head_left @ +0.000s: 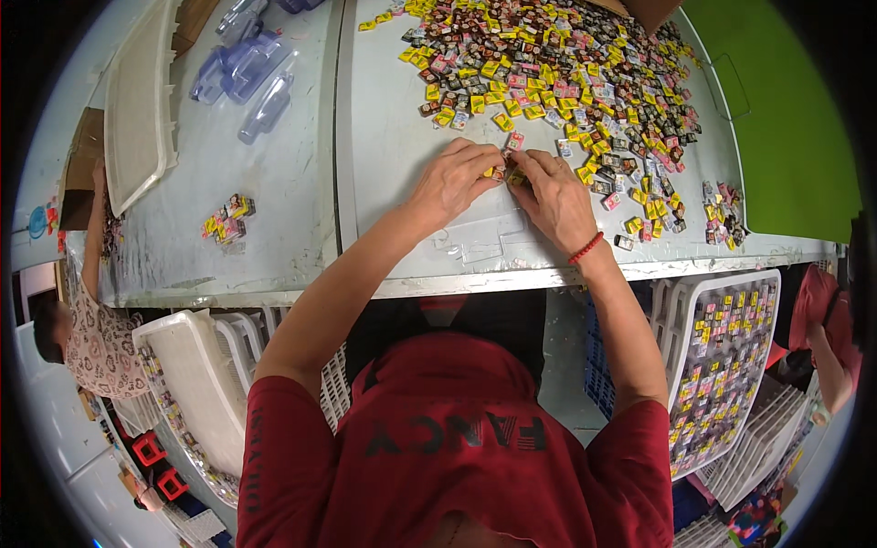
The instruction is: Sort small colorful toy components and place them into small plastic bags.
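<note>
My left hand (455, 179) and my right hand (555, 196) meet above the white table (393, 100), fingertips almost touching. Between the left fingers is a small yellow-and-brown box (496, 172), mostly covered by them. The right thumb and fingers close round another small yellowish box (517, 176), also largely hidden. Just beyond the fingertips lies a pink box (515, 142). A big spread of tiny yellow, pink, black and brown boxes (548, 68) reaches from the far edge down to my right hand.
At left is a small cluster of boxes (228, 219); farther back lie clear bluish plastic trays (251, 73). A white tray (142, 100) leans at far left. Beside me stands a white crate (681, 365) filled with boxes. Co-workers sit on both sides, one in a patterned shirt (105, 352).
</note>
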Available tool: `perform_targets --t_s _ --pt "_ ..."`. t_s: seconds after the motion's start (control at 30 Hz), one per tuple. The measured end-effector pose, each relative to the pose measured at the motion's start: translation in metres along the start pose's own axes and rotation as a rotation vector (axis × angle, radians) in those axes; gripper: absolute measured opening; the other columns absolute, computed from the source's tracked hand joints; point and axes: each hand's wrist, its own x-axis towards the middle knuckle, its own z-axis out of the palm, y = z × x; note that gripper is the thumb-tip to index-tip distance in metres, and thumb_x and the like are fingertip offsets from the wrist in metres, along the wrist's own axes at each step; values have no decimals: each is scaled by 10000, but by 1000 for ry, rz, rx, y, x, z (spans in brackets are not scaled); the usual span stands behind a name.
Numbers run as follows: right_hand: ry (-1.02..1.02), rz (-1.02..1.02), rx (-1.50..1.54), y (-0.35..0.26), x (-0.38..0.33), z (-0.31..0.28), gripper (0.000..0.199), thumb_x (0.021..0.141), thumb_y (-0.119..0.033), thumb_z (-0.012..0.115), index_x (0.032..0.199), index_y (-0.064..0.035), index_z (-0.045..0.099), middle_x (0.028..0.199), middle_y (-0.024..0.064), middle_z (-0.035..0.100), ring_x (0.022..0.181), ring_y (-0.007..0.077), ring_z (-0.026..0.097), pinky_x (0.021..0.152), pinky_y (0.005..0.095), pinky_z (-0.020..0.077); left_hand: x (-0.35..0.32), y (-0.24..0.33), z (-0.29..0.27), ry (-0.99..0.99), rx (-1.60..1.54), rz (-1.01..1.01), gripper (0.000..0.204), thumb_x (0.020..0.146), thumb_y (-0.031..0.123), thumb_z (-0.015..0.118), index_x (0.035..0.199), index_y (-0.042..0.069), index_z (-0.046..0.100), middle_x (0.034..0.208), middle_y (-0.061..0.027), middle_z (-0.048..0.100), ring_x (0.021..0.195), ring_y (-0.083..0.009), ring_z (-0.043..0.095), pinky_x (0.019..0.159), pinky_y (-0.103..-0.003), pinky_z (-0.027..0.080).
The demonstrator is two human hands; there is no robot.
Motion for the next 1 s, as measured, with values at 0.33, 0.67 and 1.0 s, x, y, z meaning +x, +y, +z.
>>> perform_targets --t_s 0.33,0.67,1.0 --pt "9 -19 -27 7 2 5 350 796 -73 676 1141 -50 621 1049 138 632 926 327 619 778 369 520 1 -4 7 35 38 1 233 782 175 699 989 70 681 1038 -30 659 943 -236 580 850 -326 477" --pt "52 -48 -9 4 1 13 261 817 -104 681 1071 -57 646 1057 124 648 928 297 632 767 355 530 -10 -14 -22 22 70 -15 234 777 161 718 986 63 684 1020 -40 675 866 -229 614 774 -326 508" --pt "-79 -203 188 -45 -15 1 297 731 -50 715 1019 -38 644 1037 119 648 936 288 624 814 356 518 -72 53 -33 147 -82 -200 199 759 95 714 925 4 652 945 -97 658 870 -259 607 749 -337 513"
